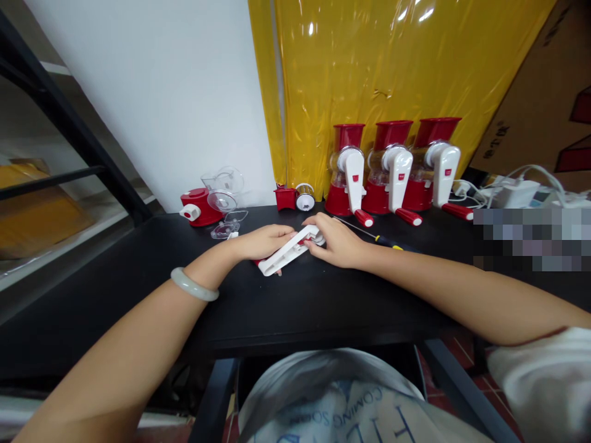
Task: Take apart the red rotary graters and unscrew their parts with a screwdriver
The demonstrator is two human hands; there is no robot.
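Observation:
A white crank handle (282, 255) is between my two hands, tilted, its hollow side toward me and a bit of red showing inside. My left hand (264, 241) grips it from the left, with a fingertip showing under its lower end. At its upper right end, my right hand (340, 242) closes thumb and fingers on the handle. Part of a red grip peeks out beneath my left hand. A screwdriver (386, 242) with a black and yellow handle lies just beyond my right wrist.
Three red and white rotary graters (401, 175) stand at the back right. A red food pusher (285, 199) and a metal grating drum (305, 198) sit behind my hands. To the left are a red grater base (203, 207) and clear plastic parts (225, 192). White cables (530, 172) lie far right.

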